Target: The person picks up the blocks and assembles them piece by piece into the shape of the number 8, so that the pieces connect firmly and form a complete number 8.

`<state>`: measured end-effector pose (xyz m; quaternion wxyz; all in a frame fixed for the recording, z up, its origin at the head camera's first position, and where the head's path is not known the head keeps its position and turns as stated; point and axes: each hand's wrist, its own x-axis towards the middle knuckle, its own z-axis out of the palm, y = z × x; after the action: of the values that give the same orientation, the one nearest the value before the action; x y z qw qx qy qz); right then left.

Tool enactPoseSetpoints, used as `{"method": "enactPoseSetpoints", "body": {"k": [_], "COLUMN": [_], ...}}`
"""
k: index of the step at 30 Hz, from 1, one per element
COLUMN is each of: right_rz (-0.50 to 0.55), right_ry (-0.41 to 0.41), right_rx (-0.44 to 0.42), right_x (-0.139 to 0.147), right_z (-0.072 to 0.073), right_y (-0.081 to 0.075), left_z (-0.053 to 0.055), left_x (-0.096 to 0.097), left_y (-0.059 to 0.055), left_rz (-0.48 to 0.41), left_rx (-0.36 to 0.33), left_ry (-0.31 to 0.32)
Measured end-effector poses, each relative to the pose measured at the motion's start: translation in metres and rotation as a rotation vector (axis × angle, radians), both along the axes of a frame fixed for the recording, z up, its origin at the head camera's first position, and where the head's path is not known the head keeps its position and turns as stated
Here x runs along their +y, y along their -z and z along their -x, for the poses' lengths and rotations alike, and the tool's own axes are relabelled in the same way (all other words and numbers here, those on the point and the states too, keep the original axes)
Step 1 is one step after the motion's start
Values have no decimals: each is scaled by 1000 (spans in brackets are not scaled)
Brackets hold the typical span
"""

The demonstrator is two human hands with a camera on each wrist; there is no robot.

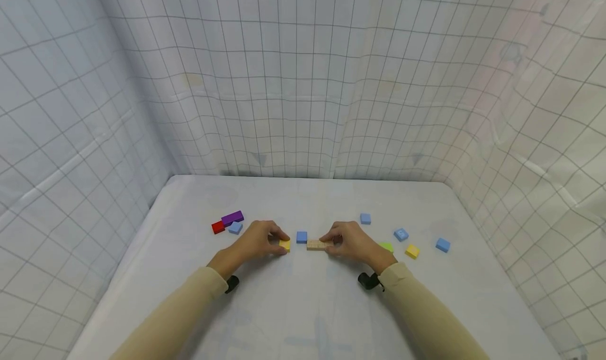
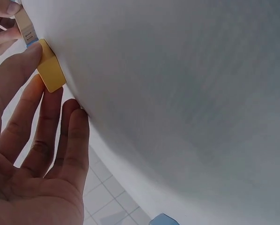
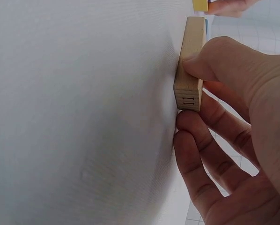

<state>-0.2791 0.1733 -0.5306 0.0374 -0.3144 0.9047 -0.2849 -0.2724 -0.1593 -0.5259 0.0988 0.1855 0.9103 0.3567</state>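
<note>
Between thumb and fingers, my left hand point(image 1: 261, 240) pinches a small yellow block point(image 1: 284, 245) at the table surface; the left wrist view shows this yellow block point(image 2: 52, 72) close up. My right hand point(image 1: 349, 241) pinches a plain wooden block point(image 1: 315, 245), longer than the yellow one. Printed marks show on the end of this wooden block point(image 3: 189, 70) in the right wrist view. A blue block point(image 1: 301, 237) lies on the table between the hands, just beyond the wooden block's left end. Whether blue and wood touch, I cannot tell.
On the left lie a purple block point(image 1: 232, 218), a red block point(image 1: 218, 227) and a light blue block point(image 1: 235, 228). To the right are several blue blocks point(image 1: 401, 235), a yellow block point(image 1: 412, 251) and a green block point(image 1: 386, 247), partly behind my right wrist. Grid-patterned curtains point(image 1: 293, 86) surround the white table point(image 1: 303, 307).
</note>
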Motion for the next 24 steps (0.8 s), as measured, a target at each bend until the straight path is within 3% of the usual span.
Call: {"method": "enactPoseSetpoints", "body": {"k": [16,24], "right_rz": [-15,2], "right_ry": [6,1], "right_rx": [2,-2], "right_x": [-1,-1], "right_z": [-2,-1], "right_y": [-3,-1], "left_z": [-10,-18], "left_x": [9,18], "left_y": [1,0], "left_rz": [-1,18], "left_rx": [91,82], "left_ry": [74,45]}}
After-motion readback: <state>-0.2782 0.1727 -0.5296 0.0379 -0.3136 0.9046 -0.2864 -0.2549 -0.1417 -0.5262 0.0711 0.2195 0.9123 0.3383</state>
